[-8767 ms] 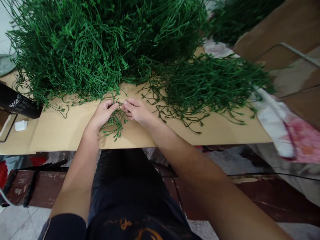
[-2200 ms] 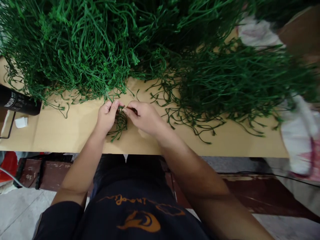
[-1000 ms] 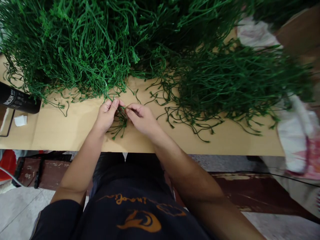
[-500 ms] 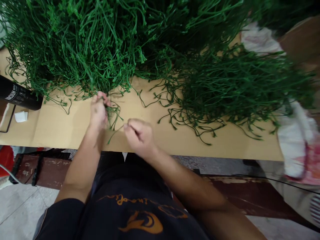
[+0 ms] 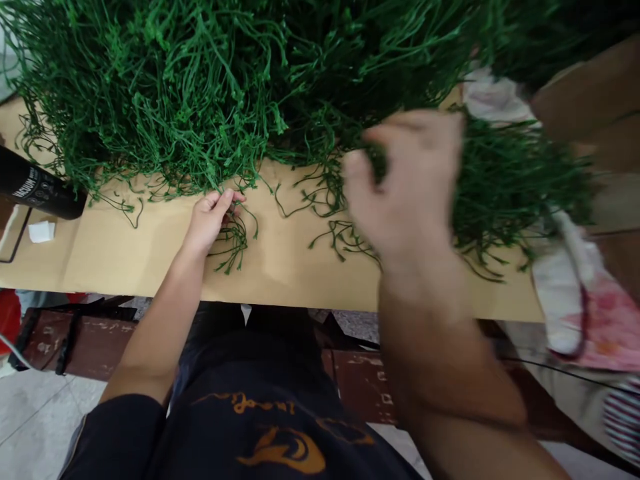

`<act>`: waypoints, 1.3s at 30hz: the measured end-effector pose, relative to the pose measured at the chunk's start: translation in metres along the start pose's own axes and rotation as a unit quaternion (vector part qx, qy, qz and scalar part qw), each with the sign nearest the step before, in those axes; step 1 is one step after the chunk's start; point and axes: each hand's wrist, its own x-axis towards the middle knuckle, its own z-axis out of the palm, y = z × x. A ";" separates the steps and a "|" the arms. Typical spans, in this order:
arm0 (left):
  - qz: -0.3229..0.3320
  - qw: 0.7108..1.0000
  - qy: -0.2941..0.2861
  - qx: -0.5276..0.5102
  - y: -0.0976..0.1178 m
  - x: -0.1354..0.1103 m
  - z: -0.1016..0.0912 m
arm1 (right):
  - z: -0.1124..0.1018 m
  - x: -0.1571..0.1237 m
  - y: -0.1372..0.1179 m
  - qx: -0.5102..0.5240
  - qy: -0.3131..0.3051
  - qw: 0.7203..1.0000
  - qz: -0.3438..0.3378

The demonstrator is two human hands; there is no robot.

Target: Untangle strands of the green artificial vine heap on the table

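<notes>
Left hand [image 5: 210,215]: pinching 1 green bunch [image 5: 235,240] | right hand [image 5: 409,183]: fingers apart | 1 bottle [image 5: 37,185]

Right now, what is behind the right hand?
Around the right hand, part of the smaller green bundle shows on the right, stem tips on the left; what the hand covers cannot be seen.

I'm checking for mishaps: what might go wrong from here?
The bunch in the left hand could snag on the big pile, which lies close to it. The right hand, blurred before the small pile, might catch and scatter some of that.
</notes>
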 end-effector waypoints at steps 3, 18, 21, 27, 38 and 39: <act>0.007 1.000 -0.013 -0.011 -0.001 0.001 0.000 | 0.036 -0.014 -0.053 0.148 -0.150 0.977 -0.011; -0.019 0.997 -0.019 -0.066 0.002 0.001 0.002 | 0.076 -0.022 -0.072 0.296 -0.041 0.952 -0.062; -0.021 0.995 0.006 -0.102 0.005 -0.001 0.003 | 0.080 -0.024 -0.081 0.352 -0.042 0.927 -0.121; -0.038 0.992 0.022 -0.116 0.004 0.004 0.005 | 0.070 -0.033 -0.088 0.398 -0.087 0.909 -0.086; -0.093 0.949 0.029 -0.300 0.020 0.000 -0.009 | -0.023 -0.010 -0.059 0.153 -0.020 0.982 -0.114; -0.105 0.943 0.017 -0.315 0.021 -0.003 -0.011 | -0.029 -0.001 -0.040 0.093 -0.022 0.993 -0.068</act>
